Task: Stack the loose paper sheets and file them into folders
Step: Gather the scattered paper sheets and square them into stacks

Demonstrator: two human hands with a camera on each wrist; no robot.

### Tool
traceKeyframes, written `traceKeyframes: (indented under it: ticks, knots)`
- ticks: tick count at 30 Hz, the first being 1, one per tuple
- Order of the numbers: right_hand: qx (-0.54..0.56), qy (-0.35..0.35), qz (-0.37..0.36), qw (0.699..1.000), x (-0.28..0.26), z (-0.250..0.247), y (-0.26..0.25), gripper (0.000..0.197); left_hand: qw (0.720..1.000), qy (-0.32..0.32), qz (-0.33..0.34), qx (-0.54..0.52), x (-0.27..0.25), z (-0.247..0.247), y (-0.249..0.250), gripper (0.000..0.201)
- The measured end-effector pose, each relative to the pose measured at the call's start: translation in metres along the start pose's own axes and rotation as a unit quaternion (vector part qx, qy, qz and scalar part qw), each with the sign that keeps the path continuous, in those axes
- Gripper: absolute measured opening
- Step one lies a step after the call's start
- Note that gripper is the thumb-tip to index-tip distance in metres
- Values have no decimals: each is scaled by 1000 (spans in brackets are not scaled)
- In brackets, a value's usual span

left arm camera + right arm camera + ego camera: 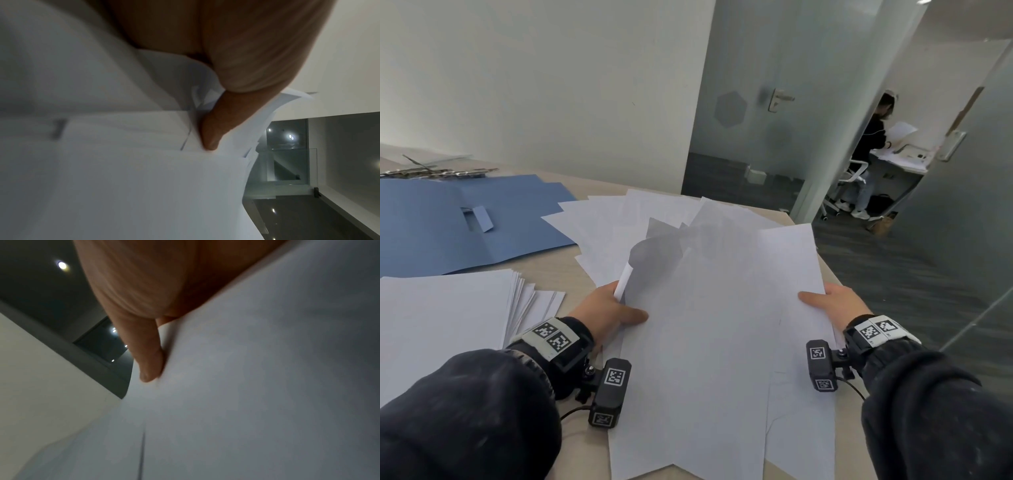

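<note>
Paper, white, loose sheets: an uneven bundle [709,325] held above the near edge of the pale wood worktop [558,270], corners fanned out of line at the bottom and right. Left hand [610,310] has its grip on the bundle's left edge, thumb lying across the top sheet and the other digits tucked behind; the left wrist view shows one fingertip [209,141] pressed into the layered edges, which curl up around it. Right hand [832,303] takes the right edge the same way, thumb flat on the front face, the remaining digits out of sight behind the paper; the right wrist view shows one finger [149,356] laid along the sheet. Further loose sheets [626,222] lie spread in a fan on the worktop beyond the bundle. Stack of paper [445,318], roughly squared with stepped edges, at the left near side. Blue folder [465,222], opened flat, on the far left, a small flap raised at its middle. Metal binder clips [438,173] in a row behind the folder. Glass partition and door [756,109] past the worktop; another person [869,154] stands at a desk in the adjoining room, holding a sheet.
</note>
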State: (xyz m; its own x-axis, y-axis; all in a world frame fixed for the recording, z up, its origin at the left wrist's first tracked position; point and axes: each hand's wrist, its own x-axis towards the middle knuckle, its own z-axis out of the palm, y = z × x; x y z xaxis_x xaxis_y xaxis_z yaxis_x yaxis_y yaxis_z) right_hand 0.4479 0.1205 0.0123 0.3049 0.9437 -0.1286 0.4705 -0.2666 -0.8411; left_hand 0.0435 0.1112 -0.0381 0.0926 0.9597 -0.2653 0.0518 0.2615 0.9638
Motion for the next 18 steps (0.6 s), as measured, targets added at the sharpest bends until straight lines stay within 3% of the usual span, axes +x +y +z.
traceKeyframes:
  ticks: [5, 8, 10, 12, 13, 16, 18]
  knots:
    - [2, -82, 58, 995, -8, 3, 2, 24, 1000, 15, 8, -16, 6, -2, -5, 47]
    - [-67, -144, 96, 983, 8, 1, 26, 57, 999, 32, 14, -14, 9, -3, -7, 37]
    - [-66, -166, 113, 977, 33, -2, 54, 67, 999, 40, 21, 7, 10, -3, -7, 26]
    - [-57, -175, 122, 975, 17, -2, 43, 73, 999, 45, 23, 19, 11, -3, -6, 23]
    - [-43, -170, 119, 977, 5, 1, 32, 68, 998, 47, 22, 23, 11, -3, -6, 22]
    - [-22, -124, 92, 988, -17, 7, 5, 29, 998, 51, 28, 22, 11, -2, -6, 26]
    - [-20, -78, 73, 994, -14, 8, 3, 22, 998, 50, 35, 9, 8, 0, -5, 34]
